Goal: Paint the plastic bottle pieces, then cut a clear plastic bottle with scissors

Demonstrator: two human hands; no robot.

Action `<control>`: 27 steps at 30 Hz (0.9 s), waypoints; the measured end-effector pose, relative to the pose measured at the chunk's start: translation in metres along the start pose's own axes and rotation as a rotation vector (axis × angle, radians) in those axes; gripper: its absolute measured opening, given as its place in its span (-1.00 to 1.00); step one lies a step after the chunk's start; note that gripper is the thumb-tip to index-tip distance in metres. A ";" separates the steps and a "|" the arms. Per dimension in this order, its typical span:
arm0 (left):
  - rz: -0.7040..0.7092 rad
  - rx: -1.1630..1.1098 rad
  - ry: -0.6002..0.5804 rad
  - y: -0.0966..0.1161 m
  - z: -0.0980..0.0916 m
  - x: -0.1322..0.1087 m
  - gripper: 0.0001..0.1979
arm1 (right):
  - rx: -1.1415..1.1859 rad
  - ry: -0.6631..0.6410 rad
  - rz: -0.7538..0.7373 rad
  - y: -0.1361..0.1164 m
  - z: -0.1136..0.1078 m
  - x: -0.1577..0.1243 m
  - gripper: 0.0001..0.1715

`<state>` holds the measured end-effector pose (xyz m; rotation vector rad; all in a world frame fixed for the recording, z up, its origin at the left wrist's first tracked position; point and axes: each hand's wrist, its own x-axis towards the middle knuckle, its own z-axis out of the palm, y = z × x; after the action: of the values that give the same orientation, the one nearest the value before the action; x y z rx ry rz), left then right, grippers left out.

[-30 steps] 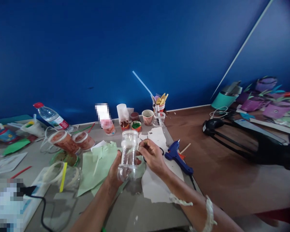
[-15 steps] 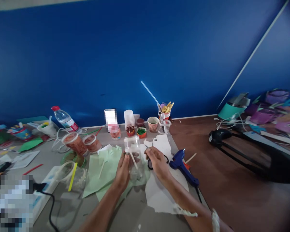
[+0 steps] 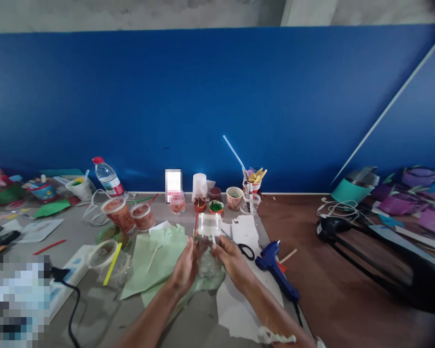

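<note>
A clear plastic bottle piece [image 3: 209, 263] is held upright over the paper, between both hands. My left hand [image 3: 185, 263] grips its left side, the thumb up near the top. On the right side, my right hand [image 3: 234, 258] closes its fingers against the plastic. A small pale stick shows near my right fingertips; whether they pinch it I cannot tell. Black-handled scissors [image 3: 247, 251] lie on the white paper [image 3: 239, 309] beside my right hand. Green paper [image 3: 137, 261] with a white stick on it lies left of my left hand.
A blue glue gun [image 3: 277, 270] lies at the right, its cord trailing forward. Cups of paint [image 3: 216, 207] and a cup of wooden utensils [image 3: 253, 183] stand along the blue wall. At the left are a water bottle [image 3: 108, 179] and a power strip [image 3: 72, 275].
The view has tilted up. The bottle piece is more upright. My right hand has moved from above the scissors to the bottle piece, and the long pale stick across it is no longer visible.
</note>
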<state>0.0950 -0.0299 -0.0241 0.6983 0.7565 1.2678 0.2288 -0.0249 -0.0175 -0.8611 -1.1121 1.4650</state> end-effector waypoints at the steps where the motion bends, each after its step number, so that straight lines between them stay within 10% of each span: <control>1: 0.001 -0.023 -0.025 0.003 0.001 0.000 -0.51 | 0.083 -0.030 0.009 -0.002 0.000 0.000 -0.72; 9: 0.172 0.086 -0.037 0.014 0.000 -0.003 -0.58 | 0.496 -0.137 0.100 -0.011 -0.004 0.002 -0.62; 19: 0.225 0.205 -0.074 0.008 -0.002 -0.007 -0.50 | 0.449 -0.029 0.080 -0.010 -0.004 0.004 -0.54; 27: 0.530 0.536 0.029 0.007 0.005 -0.016 -0.70 | 0.351 0.066 -0.033 -0.005 -0.003 0.003 -0.70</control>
<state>0.0930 -0.0444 -0.0136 1.3845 0.9873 1.5639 0.2324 -0.0211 -0.0132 -0.6358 -0.7853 1.5350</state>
